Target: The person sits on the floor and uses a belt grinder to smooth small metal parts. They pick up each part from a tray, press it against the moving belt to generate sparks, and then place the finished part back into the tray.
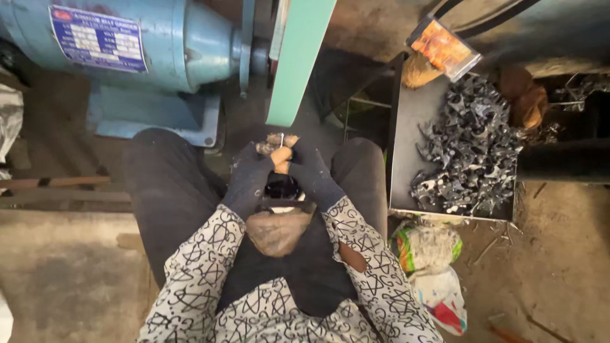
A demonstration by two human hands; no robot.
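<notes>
— What's the place like, starting from the left?

— A dirt floor (70, 279), dusty and bare. At upper left sits a pale blue motor (146, 38) with a blue plate on its housing, bolted on a base. A green sanding belt (298, 60) runs down from the top, just right of it. Farther right a dark metal tray (410, 127) holds a heap of small grey metal parts (470, 149); crumpled plastic bags (432, 267) lie on the floor below it.

— And the hands?

— The person sits with knees apart, sleeves patterned black on white. The left hand (249, 178) and right hand (312, 174), both in dark gloves, are drawn together just under the belt's lower end. Both are clenched around a small metal piece (281, 138), its thin tip poking up between the fingertips, near the belt; I cannot tell whether it touches.
</notes>
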